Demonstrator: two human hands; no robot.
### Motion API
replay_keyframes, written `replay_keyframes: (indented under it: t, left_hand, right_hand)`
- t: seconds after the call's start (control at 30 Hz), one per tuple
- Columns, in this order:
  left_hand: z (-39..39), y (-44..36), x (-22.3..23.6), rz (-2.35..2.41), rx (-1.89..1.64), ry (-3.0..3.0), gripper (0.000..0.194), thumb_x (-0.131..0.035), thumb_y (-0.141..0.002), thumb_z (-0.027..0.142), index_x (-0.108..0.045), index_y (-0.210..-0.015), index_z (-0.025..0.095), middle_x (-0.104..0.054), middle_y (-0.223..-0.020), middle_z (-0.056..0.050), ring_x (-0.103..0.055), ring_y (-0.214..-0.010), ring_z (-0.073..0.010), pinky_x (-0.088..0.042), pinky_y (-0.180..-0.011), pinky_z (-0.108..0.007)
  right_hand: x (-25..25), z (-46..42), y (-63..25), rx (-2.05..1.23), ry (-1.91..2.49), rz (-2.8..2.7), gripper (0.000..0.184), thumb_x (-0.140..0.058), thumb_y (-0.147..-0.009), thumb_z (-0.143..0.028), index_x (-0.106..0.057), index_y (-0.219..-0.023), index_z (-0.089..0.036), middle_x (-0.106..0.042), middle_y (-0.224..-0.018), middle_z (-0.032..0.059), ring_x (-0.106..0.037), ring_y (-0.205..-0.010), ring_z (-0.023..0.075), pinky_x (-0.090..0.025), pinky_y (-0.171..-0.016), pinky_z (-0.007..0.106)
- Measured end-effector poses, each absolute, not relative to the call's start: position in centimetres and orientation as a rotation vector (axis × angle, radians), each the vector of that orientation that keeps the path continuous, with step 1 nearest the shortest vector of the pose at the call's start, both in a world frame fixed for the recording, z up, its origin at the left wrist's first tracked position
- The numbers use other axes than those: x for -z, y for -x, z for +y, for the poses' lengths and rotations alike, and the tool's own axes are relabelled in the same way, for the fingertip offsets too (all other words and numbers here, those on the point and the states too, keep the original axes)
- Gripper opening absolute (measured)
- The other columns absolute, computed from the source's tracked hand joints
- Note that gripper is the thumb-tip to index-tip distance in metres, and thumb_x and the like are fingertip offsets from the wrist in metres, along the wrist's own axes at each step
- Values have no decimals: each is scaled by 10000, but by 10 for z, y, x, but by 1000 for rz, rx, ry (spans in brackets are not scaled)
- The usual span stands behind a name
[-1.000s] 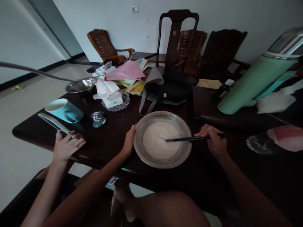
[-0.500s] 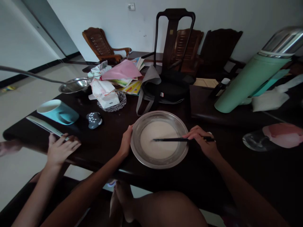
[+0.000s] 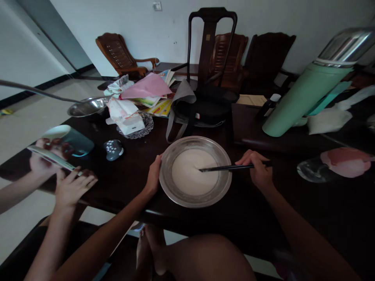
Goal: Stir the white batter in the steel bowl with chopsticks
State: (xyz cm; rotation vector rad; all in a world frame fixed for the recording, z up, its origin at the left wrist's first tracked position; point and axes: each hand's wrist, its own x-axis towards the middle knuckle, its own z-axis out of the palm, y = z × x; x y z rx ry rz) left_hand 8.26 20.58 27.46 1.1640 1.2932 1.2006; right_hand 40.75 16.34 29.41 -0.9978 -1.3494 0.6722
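Note:
A metal bowl (image 3: 225, 183) stands on the dark table, holding a pale, creamy liquid (image 3: 187, 179). My left hand (image 3: 153, 174) grips the bowl's left side, its fingers at the rim and partly hidden. Dark chopsticks (image 3: 222, 168) are pinched in my right hand (image 3: 257, 169), to the right of the bowl. Their tips dip into the liquid near its middle and slant to the left; whether there are one or two sticks is hard to make out.
At left, another person's hands (image 3: 72, 187) hold a phone (image 3: 52, 158) by a blue mug (image 3: 79, 140). A grey patterned object (image 3: 113, 150), tissue pack (image 3: 129, 119) and black bag (image 3: 205, 109) lie beyond the bowl. A green thermos (image 3: 304, 101) stands at right.
My right hand has shifted right, drawing the chopstick tips rightward through the liquid. My left hand stays on the bowl. The other person's second hand has come up to the phone.

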Motion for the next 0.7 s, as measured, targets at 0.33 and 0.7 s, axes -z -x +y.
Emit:
replay_keyframes:
  t: [0.33, 0.7]
  left_hand:
    - [203, -89, -282, 1301, -1194, -1169, 585, -452, -846, 652, -709, -1103, 194, -741, -1090, -56, -600, -1158, -302, -422, -1034, -416]
    - [203, -90, -283, 1295, -1193, -1176, 628, -460, -825, 686, -708, -1096, 177, -743, -1077, -69, -592, -1166, -313, -421, -1028, -414]
  right_hand:
    - [-297, 162, -406, -683, 954, -1393, 377, -494, -959, -340, -670, -641, -236, -713, -692, 25, -622, -662, 194, -476, -658, 356]
    - [-295, 161, -406, -712, 957, -1442, 369, -487, -964, -325, -685, -665, -237, -725, -706, 29, -619, -684, 198, -470, -668, 360]
